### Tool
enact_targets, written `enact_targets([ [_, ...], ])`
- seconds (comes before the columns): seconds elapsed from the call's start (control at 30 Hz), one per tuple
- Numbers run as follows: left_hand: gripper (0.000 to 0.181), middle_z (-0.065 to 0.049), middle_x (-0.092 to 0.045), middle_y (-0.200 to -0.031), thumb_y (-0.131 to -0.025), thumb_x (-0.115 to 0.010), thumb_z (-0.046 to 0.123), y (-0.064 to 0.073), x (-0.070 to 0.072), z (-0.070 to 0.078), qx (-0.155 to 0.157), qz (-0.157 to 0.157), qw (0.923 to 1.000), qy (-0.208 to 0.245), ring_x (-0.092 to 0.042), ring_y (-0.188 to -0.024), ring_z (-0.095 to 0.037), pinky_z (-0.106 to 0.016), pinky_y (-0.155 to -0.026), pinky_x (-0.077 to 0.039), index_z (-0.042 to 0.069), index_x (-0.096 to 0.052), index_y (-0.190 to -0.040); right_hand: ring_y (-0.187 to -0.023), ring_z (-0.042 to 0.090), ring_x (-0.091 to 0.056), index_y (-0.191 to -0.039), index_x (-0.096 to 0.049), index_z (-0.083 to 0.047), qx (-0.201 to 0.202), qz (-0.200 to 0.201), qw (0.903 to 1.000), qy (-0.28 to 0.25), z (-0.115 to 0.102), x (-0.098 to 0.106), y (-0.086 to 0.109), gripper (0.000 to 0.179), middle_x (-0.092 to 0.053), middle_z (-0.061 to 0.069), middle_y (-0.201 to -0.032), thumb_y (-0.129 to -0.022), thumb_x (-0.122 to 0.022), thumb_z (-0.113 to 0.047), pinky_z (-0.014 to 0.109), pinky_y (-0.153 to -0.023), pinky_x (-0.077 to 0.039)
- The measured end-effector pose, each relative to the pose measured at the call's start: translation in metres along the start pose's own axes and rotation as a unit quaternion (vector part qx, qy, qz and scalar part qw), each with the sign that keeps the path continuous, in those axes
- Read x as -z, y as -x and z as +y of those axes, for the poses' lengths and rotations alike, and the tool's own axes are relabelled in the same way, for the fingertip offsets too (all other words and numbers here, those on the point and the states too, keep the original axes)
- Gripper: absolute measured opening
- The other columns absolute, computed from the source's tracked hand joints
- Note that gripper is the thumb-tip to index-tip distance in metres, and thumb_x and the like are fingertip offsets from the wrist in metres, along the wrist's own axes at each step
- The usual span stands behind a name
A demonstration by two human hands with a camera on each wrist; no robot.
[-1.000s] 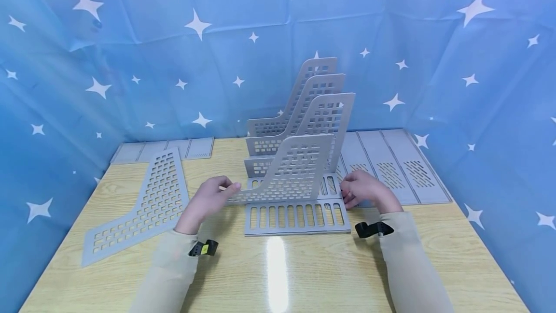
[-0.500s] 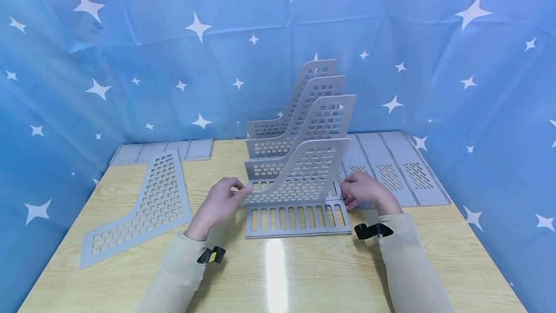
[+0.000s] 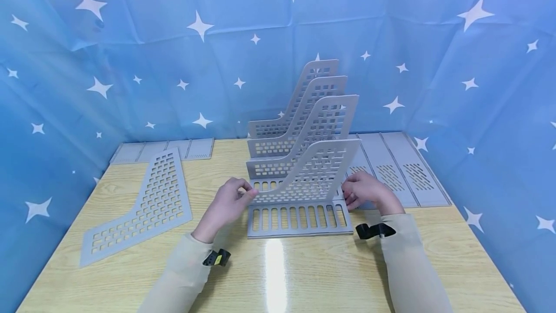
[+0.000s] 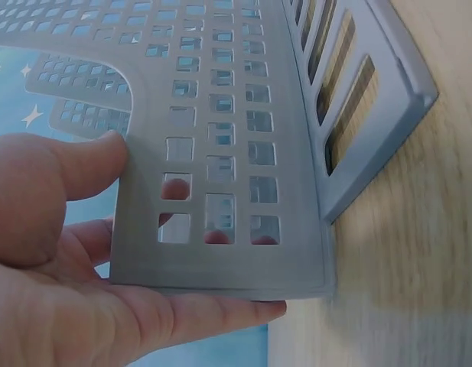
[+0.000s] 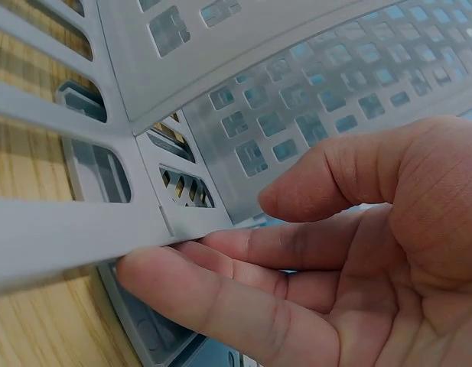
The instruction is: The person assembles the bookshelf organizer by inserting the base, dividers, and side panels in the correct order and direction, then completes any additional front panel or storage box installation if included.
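- Where the view ended, a blue curtain w/ white stars hung behind & at both sides.
- Surface: wood-grain, w/ glare nr front.
- Grey grooved sheet lay flat, back R; a smaller one lay back L.
- Loose perforated panel lay flat, L of L hand.
- Three perforated panels stood one behind another, back-centre.
- Front panel, same stepped shape, stood nearest, abt upright at the slotted base's seam; couldn't tell if seated.
- Slotted base lay under it, centre.
- Hands: L hand pinched front panel's low end, thumb one side, fingers behind/under. R hand touched base's R edge w/ fingertips, thumb apart from fingers.
- Black wrist devices sat nr both cuffs.
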State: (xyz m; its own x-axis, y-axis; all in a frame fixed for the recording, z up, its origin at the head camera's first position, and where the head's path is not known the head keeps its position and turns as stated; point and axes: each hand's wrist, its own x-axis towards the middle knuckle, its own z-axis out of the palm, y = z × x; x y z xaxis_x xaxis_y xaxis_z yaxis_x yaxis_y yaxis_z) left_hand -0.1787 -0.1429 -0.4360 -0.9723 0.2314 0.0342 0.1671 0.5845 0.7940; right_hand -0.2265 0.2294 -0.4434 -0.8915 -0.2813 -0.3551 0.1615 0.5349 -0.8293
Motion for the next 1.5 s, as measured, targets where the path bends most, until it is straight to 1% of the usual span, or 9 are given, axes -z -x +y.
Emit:
enact_targets([
  [0.2,0.019,-0.018,-0.059,-0.115,-0.104,-0.065,0.022,0.001,-0.006,0.002,-0.002,0.01,0.9997,0.021,-0.051,-0.055,-0.012,-0.031,-0.055,-0.043,0.006,-0.064,-0.093,-0.076,0.027,-0.068,-0.121,-0.059,0.019,0.005,-0.005,1.0,-0.007,0.0,0.001,0.0,0.034,-0.062,0.022,-0.091,-0.103,-0.045,-0.007,0.039,-0.069,-0.064],
  [0.43,0.016,-0.017,-0.061,-0.116,-0.103,-0.066,0.02,0.002,-0.01,0.002,-0.007,0.023,0.9992,0.032,-0.046,-0.05,-0.011,-0.029,-0.05,-0.041,0.006,-0.066,-0.096,-0.075,0.026,-0.068,-0.12,-0.058,0.019,0.003,-0.003,0.9999,-0.013,0.0,-0.001,0.0,0.033,-0.063,0.024,-0.091,-0.104,-0.045,-0.006,0.04,-0.069,-0.064],
  [0.7,0.013,-0.017,-0.064,-0.115,-0.102,-0.067,0.018,0.001,-0.015,0.004,-0.015,0.031,0.9988,0.035,-0.039,-0.045,-0.009,-0.026,-0.045,-0.037,0.007,-0.068,-0.096,-0.073,0.028,-0.068,-0.129,-0.052,0.021,0.014,0.001,0.9995,-0.027,0.002,-0.002,0.0,0.036,-0.063,0.026,-0.092,-0.103,-0.043,-0.003,0.043,-0.069,-0.064],
  [0.93,0.014,-0.014,-0.064,-0.106,-0.103,-0.065,0.018,-0.003,-0.023,0.01,-0.032,0.026,0.9985,0.035,-0.035,-0.043,-0.008,-0.025,-0.044,-0.035,0.007,-0.067,-0.095,-0.071,0.03,-0.068,-0.132,-0.049,0.013,0.034,0.017,0.999,-0.024,0.0,-0.004,-0.001,0.039,-0.064,0.022,-0.09,-0.106,-0.052,-0.016,0.044,-0.065,-0.063],
  [1.1,0.013,-0.015,-0.065,-0.112,-0.104,-0.064,0.018,-0.005,-0.025,0.011,-0.03,0.026,0.9986,0.035,-0.035,-0.042,-0.01,-0.028,-0.043,-0.036,0.008,-0.068,-0.097,-0.071,0.03,-0.068,-0.132,-0.048,0.012,0.044,0.014,0.9985,-0.028,-0.003,-0.005,-0.001,0.045,-0.067,0.023,-0.091,-0.108,-0.054,-0.025,0.046,-0.066,-0.063],
  [1.17,0.013,-0.014,-0.066,-0.113,-0.104,-0.064,0.017,-0.006,-0.025,0.01,-0.043,0.031,0.9983,0.026,-0.048,-0.052,-0.012,-0.032,-0.051,-0.046,0.008,-0.068,-0.096,-0.072,0.03,-0.069,-0.133,-0.047,0.013,0.046,0.014,0.9985,-0.027,-0.004,-0.005,-0.001,0.044,-0.066,0.024,-0.092,-0.108,-0.053,-0.023,0.047,-0.067,-0.063],
  [1.27,0.01,-0.014,-0.067,-0.115,-0.101,-0.068,0.016,-0.009,-0.024,0.008,-0.064,0.042,0.9968,0.025,-0.066,-0.083,-0.022,-0.043,-0.076,-0.056,0.008,-0.069,-0.096,-0.075,0.03,-0.069,-0.135,-0.047,0.014,0.035,0.014,0.9988,-0.032,-0.002,-0.003,-0.001,0.04,-0.066,0.024,-0.093,-0.107,-0.052,-0.014,0.047,-0.069,-0.063],
  [1.33,0.009,-0.014,-0.066,-0.117,-0.099,-0.07,0.015,-0.011,-0.023,0.006,-0.075,0.046,0.9958,0.025,-0.065,-0.107,-0.029,-0.05,-0.093,-0.053,0.007,-0.07,-0.1,-0.076,0.03,-0.069,-0.132,-0.051,0.016,0.021,0.011,0.999,-0.038,-0.001,-0.001,-0.001,0.036,-0.067,0.023,-0.092,-0.105,-0.05,-0.008,0.045,-0.072,-0.063],
  [1.5,0.031,-0.018,-0.06,-0.133,-0.1,-0.069,0.021,-0.016,-0.008,0.0,-0.046,0.019,0.9977,0.046,-0.059,-0.124,-0.039,-0.055,-0.104,-0.049,0.0,-0.065,-0.122,-0.078,0.027,-0.071,-0.121,-0.06,0.02,0.0,-0.005,0.9995,-0.03,0.001,0.003,0.002,0.03,-0.071,0.019,-0.089,-0.102,-0.049,0.0,0.042,-0.073,-0.063],
])
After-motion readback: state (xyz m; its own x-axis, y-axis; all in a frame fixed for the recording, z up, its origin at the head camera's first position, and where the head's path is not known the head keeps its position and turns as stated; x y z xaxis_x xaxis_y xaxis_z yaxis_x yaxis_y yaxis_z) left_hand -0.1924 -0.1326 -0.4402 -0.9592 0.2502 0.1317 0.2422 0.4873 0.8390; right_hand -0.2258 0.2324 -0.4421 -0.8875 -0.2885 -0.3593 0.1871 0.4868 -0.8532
